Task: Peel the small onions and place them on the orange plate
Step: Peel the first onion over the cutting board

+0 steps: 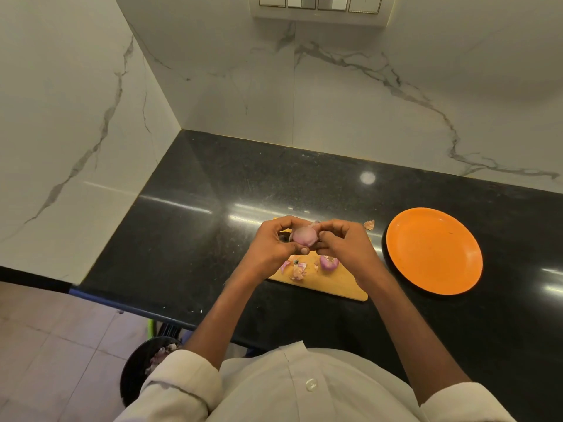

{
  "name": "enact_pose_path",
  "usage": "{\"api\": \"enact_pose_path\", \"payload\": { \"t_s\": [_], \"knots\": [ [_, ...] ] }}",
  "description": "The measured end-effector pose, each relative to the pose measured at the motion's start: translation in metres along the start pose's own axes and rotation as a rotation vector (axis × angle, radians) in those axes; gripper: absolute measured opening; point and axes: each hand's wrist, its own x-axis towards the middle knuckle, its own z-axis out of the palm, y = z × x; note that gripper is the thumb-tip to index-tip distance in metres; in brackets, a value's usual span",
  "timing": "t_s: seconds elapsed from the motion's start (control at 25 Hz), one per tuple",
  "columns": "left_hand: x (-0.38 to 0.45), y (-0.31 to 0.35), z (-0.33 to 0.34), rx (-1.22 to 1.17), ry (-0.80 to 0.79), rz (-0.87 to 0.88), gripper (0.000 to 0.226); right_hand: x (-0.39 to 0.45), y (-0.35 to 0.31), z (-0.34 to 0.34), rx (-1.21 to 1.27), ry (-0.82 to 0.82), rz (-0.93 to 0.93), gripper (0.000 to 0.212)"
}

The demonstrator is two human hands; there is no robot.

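Observation:
My left hand [274,243] grips a small purple onion [303,236] above the wooden cutting board [335,284]. My right hand [341,242] pinches the onion's skin on its right side. A second small onion [329,262] lies on the board below my right hand. Loose pink peels [297,271] lie on the board near its left end. The orange plate [434,251] sits on the black counter to the right of the board, with nothing on it.
One peel scrap [369,224] lies on the black counter [198,239] behind the board. White marble walls close the corner at the back and left. A dark bin [143,367] holding peels stands on the floor at the lower left.

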Motion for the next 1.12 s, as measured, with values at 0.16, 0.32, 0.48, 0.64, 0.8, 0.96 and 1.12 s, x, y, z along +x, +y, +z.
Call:
{"api": "enact_pose_path", "payload": {
  "t_s": [0.16,0.32,0.48,0.64,0.8,0.96,1.12],
  "knots": [
    [-0.001,-0.002,-0.002,-0.001,0.003,-0.022,0.050,-0.004,-0.002,0.003,0.001,0.009,-0.035,0.010],
    [0.000,-0.003,0.003,0.044,0.014,-0.021,0.049,0.000,-0.007,0.004,-0.279,0.073,-0.052,0.008],
    [0.001,0.001,0.010,0.118,0.023,0.001,0.042,-0.001,-0.015,0.013,-0.485,0.129,-0.059,0.010],
    [0.000,0.004,0.012,0.159,0.022,0.039,0.042,0.000,-0.017,0.016,-0.568,0.142,-0.079,0.017],
    [0.000,0.005,0.009,0.116,0.013,0.047,0.041,0.001,-0.020,0.013,-0.532,0.129,-0.063,0.011],
    [0.001,0.000,0.005,0.058,-0.001,0.016,0.048,0.000,-0.017,0.010,-0.438,0.136,-0.024,0.011],
    [0.000,0.004,-0.005,-0.087,0.006,0.001,0.049,-0.002,-0.026,-0.010,-0.025,-0.017,0.064,0.016]
  ]
}}
